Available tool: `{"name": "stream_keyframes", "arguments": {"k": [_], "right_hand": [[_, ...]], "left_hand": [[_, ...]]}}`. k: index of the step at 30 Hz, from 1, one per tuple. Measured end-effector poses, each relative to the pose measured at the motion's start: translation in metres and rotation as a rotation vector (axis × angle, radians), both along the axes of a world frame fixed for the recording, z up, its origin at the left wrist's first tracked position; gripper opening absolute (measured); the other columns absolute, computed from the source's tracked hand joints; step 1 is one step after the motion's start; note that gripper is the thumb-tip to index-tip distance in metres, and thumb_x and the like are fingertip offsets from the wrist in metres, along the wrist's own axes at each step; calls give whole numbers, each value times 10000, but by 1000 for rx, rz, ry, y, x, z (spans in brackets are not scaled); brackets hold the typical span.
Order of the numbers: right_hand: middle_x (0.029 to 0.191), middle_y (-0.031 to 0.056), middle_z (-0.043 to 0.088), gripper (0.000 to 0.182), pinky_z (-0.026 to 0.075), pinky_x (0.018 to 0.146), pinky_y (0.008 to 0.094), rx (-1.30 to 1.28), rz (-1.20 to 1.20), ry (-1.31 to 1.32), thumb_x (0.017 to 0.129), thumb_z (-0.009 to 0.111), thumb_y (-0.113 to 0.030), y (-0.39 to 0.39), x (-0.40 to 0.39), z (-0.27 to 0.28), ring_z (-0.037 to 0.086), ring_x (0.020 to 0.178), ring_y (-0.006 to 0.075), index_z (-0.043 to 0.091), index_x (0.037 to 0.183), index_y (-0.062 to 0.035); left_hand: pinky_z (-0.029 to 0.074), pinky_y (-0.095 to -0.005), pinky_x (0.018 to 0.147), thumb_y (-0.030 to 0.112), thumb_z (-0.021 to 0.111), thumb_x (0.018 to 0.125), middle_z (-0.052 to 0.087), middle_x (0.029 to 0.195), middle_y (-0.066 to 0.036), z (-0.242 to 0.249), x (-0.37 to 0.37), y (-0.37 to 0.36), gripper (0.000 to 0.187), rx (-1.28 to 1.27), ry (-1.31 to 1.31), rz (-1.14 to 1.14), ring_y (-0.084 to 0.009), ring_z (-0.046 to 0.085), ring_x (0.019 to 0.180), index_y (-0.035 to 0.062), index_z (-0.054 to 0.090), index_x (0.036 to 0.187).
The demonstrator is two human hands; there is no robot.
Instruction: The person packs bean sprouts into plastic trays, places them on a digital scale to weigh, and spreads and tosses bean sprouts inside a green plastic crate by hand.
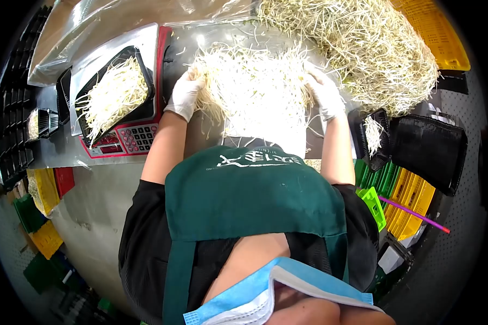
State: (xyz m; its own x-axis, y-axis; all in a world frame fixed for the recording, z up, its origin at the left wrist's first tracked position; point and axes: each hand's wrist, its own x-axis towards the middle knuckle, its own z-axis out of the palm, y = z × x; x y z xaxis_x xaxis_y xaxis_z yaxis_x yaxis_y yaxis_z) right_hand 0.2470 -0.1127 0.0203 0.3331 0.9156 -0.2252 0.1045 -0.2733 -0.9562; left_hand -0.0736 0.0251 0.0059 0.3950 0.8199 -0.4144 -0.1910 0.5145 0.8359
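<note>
A broad, overexposed bunch of bean sprouts (255, 92) spreads across the metal table in front of my apron. My left hand (186, 93), in a white glove, grips its left edge, with the fingertips partly buried in the strands. On the opposite edge, my gloved right hand (323, 91) holds the sprouts from the side, its fingers also partly covered. Left of my left hand, a black tray (141, 59) filled with sprouts rests tilted on a red and silver scale (137, 138). A large heap of sprouts (374, 54) lies beyond my right hand.
Black trays (428, 149) sit at the right table edge, one smaller tray holding a few sprouts (372, 135). Stacked black trays (16, 108) line the far left. Clear plastic sheeting (92, 32) lies at the back left. A yellow crate (436, 32) stands behind the heap.
</note>
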Motion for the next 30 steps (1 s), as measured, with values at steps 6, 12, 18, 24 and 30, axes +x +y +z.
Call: {"name": "stream_keyframes", "arguments": {"k": [6, 12, 18, 24, 30], "right_hand": [[1238, 56, 557, 495, 402, 889, 225, 30, -198, 126, 856, 643, -109, -8, 20, -5, 527, 1038, 100, 479, 1309, 1], [1358, 232, 444, 791, 323, 1067, 348, -74, -135, -581, 779, 686, -423, 4, -4, 4, 436, 1268, 296, 391, 1354, 34], [1306, 218, 493, 682, 360, 1038, 382, -163, -25, -641, 769, 697, -379, 27, -35, 7, 469, 1221, 335, 475, 1292, -3], [1189, 114, 586, 437, 380, 998, 436, 250, 42, -1095, 751, 676, -295, -16, -20, 25, 501, 1166, 321, 613, 1160, -155], [1181, 56, 599, 354, 366, 996, 443, 333, 406, -991, 797, 577, -166, -12, -77, 17, 505, 1142, 277, 654, 1137, -230]], "left_hand": [[398, -302, 972, -62, 543, 791, 507, 1269, -115, -12, -15, 3, 601, 159, -2, 28, -188, 501, 1152, -22, 354, 1360], [353, -326, 1024, 47, 617, 828, 450, 1309, -217, -30, 10, -11, 680, 530, 337, 200, -253, 442, 1220, -28, 245, 1392], [441, -300, 924, 32, 551, 851, 571, 1133, -202, -30, 47, -2, 501, 780, 932, -79, -237, 554, 1073, -16, 386, 1321], [379, -295, 1009, -167, 453, 794, 424, 1356, -160, -14, 12, -11, 693, 365, 95, 30, -215, 454, 1223, 8, 225, 1424], [309, -323, 1063, -106, 524, 805, 362, 1400, -184, -13, 6, -20, 747, 447, 136, 13, -240, 369, 1297, 17, 160, 1446]]}}
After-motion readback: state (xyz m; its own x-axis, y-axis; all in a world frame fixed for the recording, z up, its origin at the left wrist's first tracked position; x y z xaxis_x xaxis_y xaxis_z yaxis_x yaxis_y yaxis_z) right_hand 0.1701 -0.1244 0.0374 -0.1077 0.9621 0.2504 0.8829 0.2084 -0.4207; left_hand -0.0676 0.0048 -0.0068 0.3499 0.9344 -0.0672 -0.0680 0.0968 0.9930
